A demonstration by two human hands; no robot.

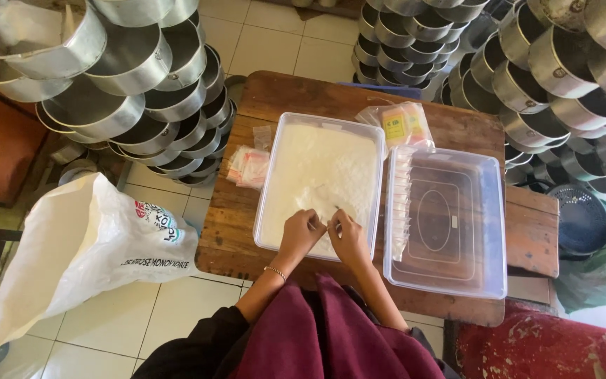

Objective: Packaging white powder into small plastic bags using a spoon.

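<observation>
Both hands, left hand and right hand, pinch one small packet over the powder tub; filled packets already line the lidded box beside it, much powder remains.

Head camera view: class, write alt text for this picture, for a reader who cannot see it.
Seen from above, a person's left hand and right hand meet over white powder in a clear tub on a wooden table. A second clear tub with a row of small sachets stands to the right; stacked metal tins and a white sack surround the table.
</observation>
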